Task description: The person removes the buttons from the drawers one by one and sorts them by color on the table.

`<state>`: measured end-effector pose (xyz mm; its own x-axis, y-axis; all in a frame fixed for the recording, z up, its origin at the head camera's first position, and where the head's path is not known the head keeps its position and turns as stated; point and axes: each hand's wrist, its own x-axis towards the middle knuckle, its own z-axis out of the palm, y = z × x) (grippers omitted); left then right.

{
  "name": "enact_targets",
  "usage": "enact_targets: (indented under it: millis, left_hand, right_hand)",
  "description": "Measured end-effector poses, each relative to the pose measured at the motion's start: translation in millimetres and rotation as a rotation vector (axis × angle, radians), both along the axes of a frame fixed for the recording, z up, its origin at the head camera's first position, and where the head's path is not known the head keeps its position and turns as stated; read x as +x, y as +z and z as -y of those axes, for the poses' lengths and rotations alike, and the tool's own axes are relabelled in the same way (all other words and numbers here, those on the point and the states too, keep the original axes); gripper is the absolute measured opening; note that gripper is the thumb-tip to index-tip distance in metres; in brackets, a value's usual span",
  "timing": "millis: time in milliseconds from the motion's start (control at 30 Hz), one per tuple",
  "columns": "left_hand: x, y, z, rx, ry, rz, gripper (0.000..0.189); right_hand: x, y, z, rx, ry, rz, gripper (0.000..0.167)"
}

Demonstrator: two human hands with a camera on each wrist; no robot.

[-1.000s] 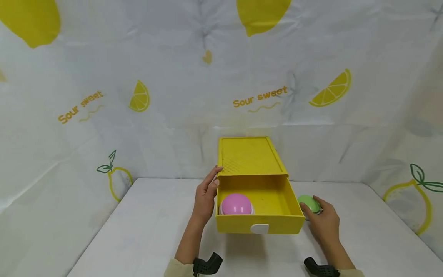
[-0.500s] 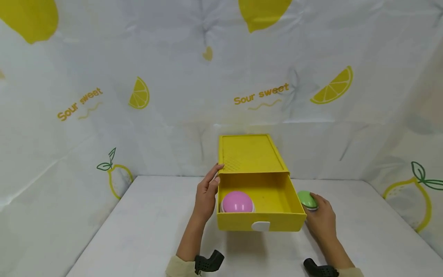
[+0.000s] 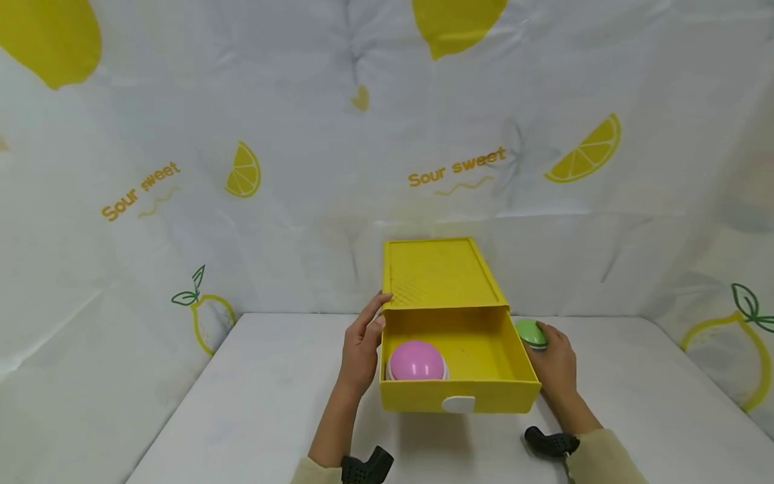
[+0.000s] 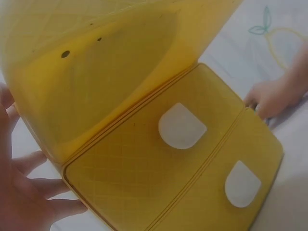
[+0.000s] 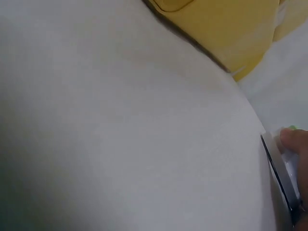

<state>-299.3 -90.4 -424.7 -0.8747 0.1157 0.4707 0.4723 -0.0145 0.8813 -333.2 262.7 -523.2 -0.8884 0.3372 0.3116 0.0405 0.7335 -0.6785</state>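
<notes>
A yellow drawer cabinet (image 3: pixel 444 272) has its top drawer (image 3: pixel 496 396) pulled out toward me. Inside the drawer, at its left front corner, sits a pink dome-topped button (image 3: pixel 417 361) with a white rim. My left hand (image 3: pixel 361 349) rests against the cabinet's left side, its fingers fairly straight along the edge. On the other side, my right hand (image 3: pixel 557 359) holds a green dome-topped button (image 3: pixel 529 333) beside the cabinet. The right wrist view catches only its pale rim and dark underside, and part of the thumb (image 5: pixel 294 140).
Below the pulled-out drawer, the left wrist view has two closed drawer fronts with white tabs (image 4: pixel 180 127). The cabinet stands on a white-covered table (image 3: pixel 272 376). A white sheet (image 3: pixel 314 168) printed with lemons hangs close behind it.
My right hand has carried the green button farther back and slightly left, along the cabinet's right side. The left hand, the drawer and the pink button have stayed put.
</notes>
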Motion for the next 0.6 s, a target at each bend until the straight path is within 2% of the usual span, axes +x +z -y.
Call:
enact_targets:
  millis: [200, 400, 600]
  left_hand:
    - [1.5, -3.8, 4.1, -0.026, 0.017, -0.004, 0.040]
    - [5.5, -8.0, 3.9, -0.026, 0.011, 0.002, 0.041]
    - [0.1, -4.4, 0.3, -0.015, 0.006, -0.018, 0.041]
  right_hand:
    - [-15.4, -3.8, 0.8, -0.044, 0.021, 0.029, 0.067]
    - [-20.9, -9.9, -0.3, -0.037, 0.032, 0.045, 0.069]
    - [-29.9, -5.8, -5.0, -0.032, 0.047, 0.045, 0.073]
